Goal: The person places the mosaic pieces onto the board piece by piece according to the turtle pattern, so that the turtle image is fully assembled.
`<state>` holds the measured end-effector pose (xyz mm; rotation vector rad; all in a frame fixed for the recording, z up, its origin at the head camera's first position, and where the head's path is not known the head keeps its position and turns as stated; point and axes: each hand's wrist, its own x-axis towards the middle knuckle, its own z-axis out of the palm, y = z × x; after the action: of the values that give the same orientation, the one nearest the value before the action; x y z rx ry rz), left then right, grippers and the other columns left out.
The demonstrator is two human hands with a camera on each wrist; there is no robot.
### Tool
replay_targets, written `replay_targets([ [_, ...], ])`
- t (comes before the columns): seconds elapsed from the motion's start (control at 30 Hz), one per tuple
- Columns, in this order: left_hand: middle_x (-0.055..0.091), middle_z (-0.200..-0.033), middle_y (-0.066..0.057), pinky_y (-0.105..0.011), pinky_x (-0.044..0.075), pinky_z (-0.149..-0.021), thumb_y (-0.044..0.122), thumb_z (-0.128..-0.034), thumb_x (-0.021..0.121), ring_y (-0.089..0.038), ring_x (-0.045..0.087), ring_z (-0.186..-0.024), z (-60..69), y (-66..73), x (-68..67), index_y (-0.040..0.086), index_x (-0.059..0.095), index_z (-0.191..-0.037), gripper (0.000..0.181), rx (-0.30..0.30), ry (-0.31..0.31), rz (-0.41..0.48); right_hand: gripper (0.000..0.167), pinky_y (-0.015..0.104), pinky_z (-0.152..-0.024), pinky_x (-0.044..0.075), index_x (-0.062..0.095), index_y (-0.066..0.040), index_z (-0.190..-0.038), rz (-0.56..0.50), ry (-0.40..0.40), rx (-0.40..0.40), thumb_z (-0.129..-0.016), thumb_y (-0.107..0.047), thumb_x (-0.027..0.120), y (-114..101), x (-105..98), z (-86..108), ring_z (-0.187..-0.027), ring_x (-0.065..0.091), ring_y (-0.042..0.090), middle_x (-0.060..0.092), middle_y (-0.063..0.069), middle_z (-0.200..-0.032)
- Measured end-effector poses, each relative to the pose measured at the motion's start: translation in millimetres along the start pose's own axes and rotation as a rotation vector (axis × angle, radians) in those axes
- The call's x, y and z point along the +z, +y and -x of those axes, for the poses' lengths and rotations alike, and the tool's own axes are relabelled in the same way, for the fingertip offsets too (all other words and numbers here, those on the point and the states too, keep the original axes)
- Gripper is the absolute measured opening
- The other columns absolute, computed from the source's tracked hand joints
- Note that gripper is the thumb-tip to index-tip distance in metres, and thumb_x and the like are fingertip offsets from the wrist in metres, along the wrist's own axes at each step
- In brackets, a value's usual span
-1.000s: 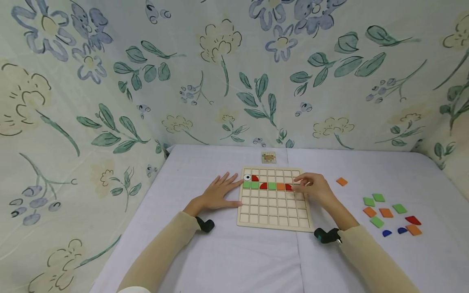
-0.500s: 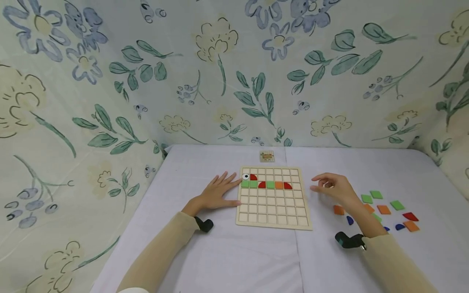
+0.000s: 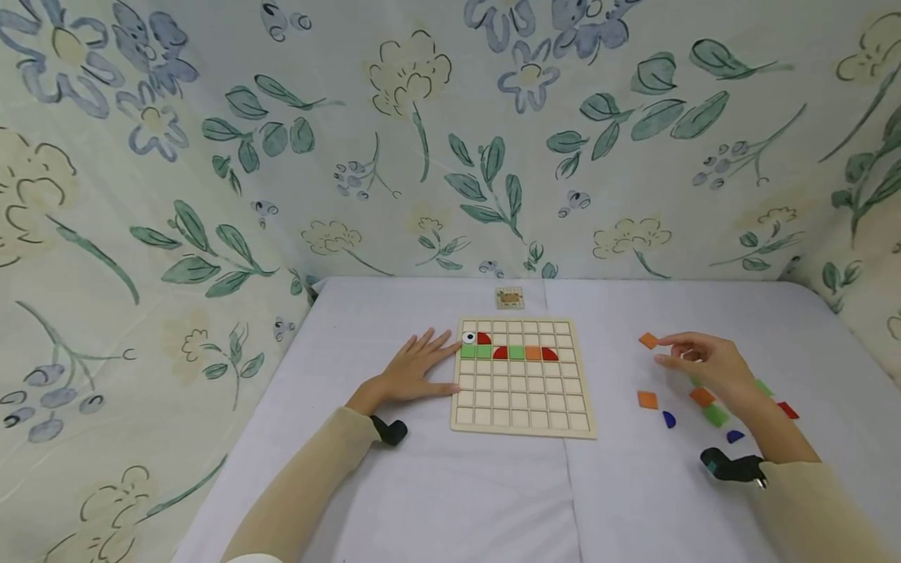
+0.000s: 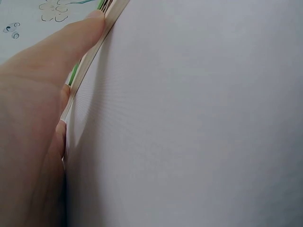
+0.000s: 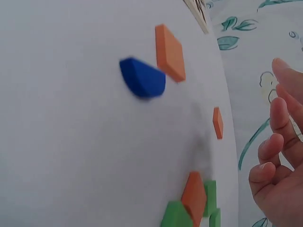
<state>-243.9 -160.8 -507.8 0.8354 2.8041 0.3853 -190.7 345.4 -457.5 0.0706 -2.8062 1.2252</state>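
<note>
A wooden grid board (image 3: 521, 403) lies on the table. In its upper rows sit a white eye tile (image 3: 469, 338) and red, green and orange tiles (image 3: 533, 353). My left hand (image 3: 414, 370) lies spread at the board's left side, its thumb and a fingertip touching the edge; the thumb shows against the board in the left wrist view. To the right of the board, my right hand (image 3: 711, 363) hovers with loosely bent fingers and holds nothing. Its fingertips are close to a lone orange tile (image 3: 648, 340); the right wrist view shows a gap above the tiles.
Right of the board lie another orange tile (image 3: 647, 400), a blue half-round piece (image 3: 669, 420) and several green, orange and red tiles, partly hidden by the right arm. A small pattern card (image 3: 510, 298) lies behind the board. A floral cloth (image 3: 394, 156) hangs behind the table.
My right hand has left the red piece on the board and moved right, over the table, to near the lone orange tile. The left hand stays at the board's edge.
</note>
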Motion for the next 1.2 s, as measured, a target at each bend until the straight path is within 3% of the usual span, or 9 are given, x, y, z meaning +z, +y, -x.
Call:
replay_targets([
  [0.3, 0.004, -0.167, 0.007, -0.048, -0.005, -0.12, 0.081, -0.0855, 0.046, -0.024, -0.006, -0.152, -0.2, -1.0, 1.0, 0.038, 0.018, -0.16, 0.09, 0.001, 0.006, -0.008, 0.054, 0.022, -0.06, 0.046, 0.062, -0.002, -0.127, 0.024, -0.007, 0.062, -0.09, -0.04, 0.075, 31, -27, 5.3, -0.082, 0.049, 0.011, 0.055, 0.001, -0.095],
  [0.7, 0.002, -0.167, 0.008, -0.047, -0.006, -0.12, 0.083, -0.0846, 0.045, -0.022, -0.008, -0.152, 0.0, -1.2, 0.0, 0.039, 0.016, -0.16, 0.091, -0.005, -0.01, -0.004, 0.058, 0.02, -0.059, 0.043, 0.061, -0.006, -0.129, 0.089, 0.01, 0.13, -0.089, -0.046, 0.074, 78, -45, 7.6, -0.084, 0.046, 0.011, 0.054, 0.0, -0.1],
  [0.93, 0.001, -0.167, 0.009, -0.047, -0.006, -0.12, 0.083, -0.0846, 0.045, -0.022, -0.008, -0.152, -1.0, -0.8, 0.0, 0.04, 0.016, -0.16, 0.091, -0.009, -0.009, -0.004, 0.063, 0.016, -0.058, 0.044, 0.061, -0.002, -0.129, 0.123, -0.003, 0.151, -0.087, -0.047, 0.076, 86, -51, 7.2, -0.087, 0.045, 0.015, 0.056, 0.009, -0.105],
  [1.2, 0.001, -0.166, 0.008, -0.046, -0.006, -0.12, 0.08, -0.0855, 0.047, -0.023, -0.008, -0.152, 0.0, 0.1, -0.8, 0.039, 0.016, -0.16, 0.091, -0.007, -0.008, -0.007, 0.065, 0.024, -0.054, 0.035, 0.061, 0.004, -0.128, 0.143, -0.036, 0.137, -0.085, -0.042, 0.079, 92, -53, 7.6, -0.078, 0.04, 0.015, 0.048, 0.006, -0.086],
])
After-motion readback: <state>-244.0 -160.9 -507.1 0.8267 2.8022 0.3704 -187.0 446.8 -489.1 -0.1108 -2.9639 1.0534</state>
